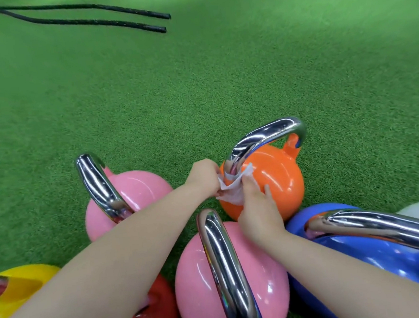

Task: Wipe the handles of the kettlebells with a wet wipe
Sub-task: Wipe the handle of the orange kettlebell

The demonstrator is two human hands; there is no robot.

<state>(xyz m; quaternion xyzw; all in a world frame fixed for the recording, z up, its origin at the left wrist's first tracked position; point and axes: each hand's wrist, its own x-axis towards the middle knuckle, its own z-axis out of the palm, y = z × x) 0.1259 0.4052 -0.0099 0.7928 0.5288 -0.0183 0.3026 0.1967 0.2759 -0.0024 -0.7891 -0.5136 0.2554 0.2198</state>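
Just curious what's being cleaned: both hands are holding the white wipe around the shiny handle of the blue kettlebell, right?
Not quite. The head view shows the left hand and right hand holding the white wipe around the shiny handle of the orange kettlebell, not the blue kettlebell.

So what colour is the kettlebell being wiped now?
Orange kettlebell, with a chrome handle; head view shows it.
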